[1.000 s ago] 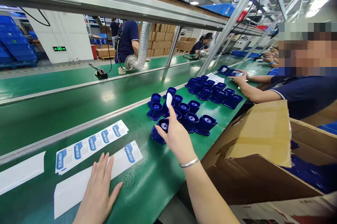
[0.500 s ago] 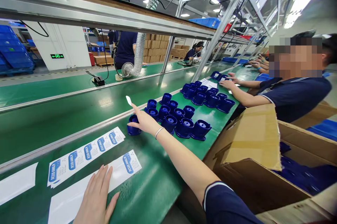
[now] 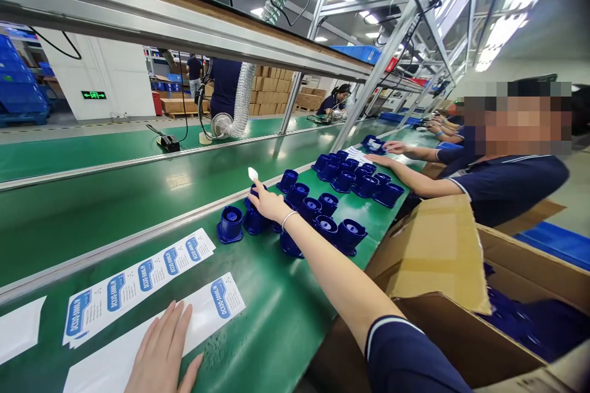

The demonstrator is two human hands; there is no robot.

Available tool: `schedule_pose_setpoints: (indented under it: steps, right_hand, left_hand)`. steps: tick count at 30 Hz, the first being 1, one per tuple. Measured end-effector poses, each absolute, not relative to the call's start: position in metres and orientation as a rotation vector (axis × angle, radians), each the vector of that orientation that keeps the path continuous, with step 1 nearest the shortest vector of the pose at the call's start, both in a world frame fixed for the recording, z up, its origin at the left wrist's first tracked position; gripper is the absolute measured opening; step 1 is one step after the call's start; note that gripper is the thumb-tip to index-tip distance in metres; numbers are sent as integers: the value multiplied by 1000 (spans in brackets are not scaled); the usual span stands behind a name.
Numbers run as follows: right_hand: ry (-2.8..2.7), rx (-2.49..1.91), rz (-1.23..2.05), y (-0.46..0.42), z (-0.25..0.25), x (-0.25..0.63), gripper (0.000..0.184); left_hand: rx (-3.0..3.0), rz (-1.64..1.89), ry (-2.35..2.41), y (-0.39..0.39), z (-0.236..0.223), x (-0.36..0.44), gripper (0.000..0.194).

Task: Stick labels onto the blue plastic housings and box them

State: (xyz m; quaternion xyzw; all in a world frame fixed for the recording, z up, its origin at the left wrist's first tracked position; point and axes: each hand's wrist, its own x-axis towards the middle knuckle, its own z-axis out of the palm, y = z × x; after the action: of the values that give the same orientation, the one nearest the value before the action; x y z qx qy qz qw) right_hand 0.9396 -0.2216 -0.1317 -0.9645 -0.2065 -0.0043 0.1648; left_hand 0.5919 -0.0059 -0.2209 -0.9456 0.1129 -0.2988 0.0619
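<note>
My left hand (image 3: 161, 350) lies flat, fingers stretched out, on a white label strip (image 3: 203, 322) with one blue-and-white printed label at its far end. Reaching forward, my right hand (image 3: 270, 202) is closed around a dark blue round plastic housing (image 3: 255, 222), its far fingers hidden. A small white cover or piece (image 3: 252, 174) shows at the raised index fingertip; which it is I cannot tell. One blue housing (image 3: 229, 225) stands apart to the left of that hand. Several more housings (image 3: 326, 227) stand behind and beside the wrist.
Another strip of printed labels (image 3: 142, 276) and a white sheet (image 3: 18, 328) lie on the green table (image 3: 276, 325). An open cardboard box (image 3: 433, 258) with blue parts stands at the right edge. Beyond more housings (image 3: 345, 181), a co-worker's hands (image 3: 387, 153) handle a blue part.
My right hand has left the leftmost housing standing and moved right to another one. My left hand stays on the label strip. The view has shifted slightly.
</note>
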Motion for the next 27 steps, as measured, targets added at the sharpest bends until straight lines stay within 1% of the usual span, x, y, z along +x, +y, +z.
schedule_pose_setpoints:
  steps: [4, 6, 8, 12, 14, 16, 18, 23, 27]
  right_hand:
    - [-688, -2619, -8, -217, -114, 942, 85]
    - [-611, -2598, -74, -226, -101, 965, 90]
    - [-457, -2612, -142, -242, -94, 994, 91]
    - [-166, -2658, -99, -281, -105, 1042, 95]
    - [-138, -2650, -22, -296, -118, 1052, 90]
    - [-166, -2625, 30, -305, -128, 1055, 82]
    - [-241, -2589, 54, -307, -134, 1052, 79]
    - [-557, -2477, 156, -292, -135, 1031, 88]
    - [-742, -2403, 261, -285, -121, 1014, 90]
  left_hand:
    - [-2867, -924, 353, -6, -217, 593, 78]
    - [-2877, -919, 341, -6, -219, 593, 78]
    - [-2885, -903, 316, -6, -221, 593, 78]
    - [-2867, -903, 287, -7, -227, 594, 79]
    - [-2855, -908, 290, -8, -227, 594, 79]
    - [-2853, -908, 298, -9, -226, 594, 78]
    - [-2856, -907, 298, -11, -224, 593, 78]
    - [-2861, -893, 291, -8, -225, 593, 76]
    - [-2896, -897, 295, -4, -228, 593, 76]
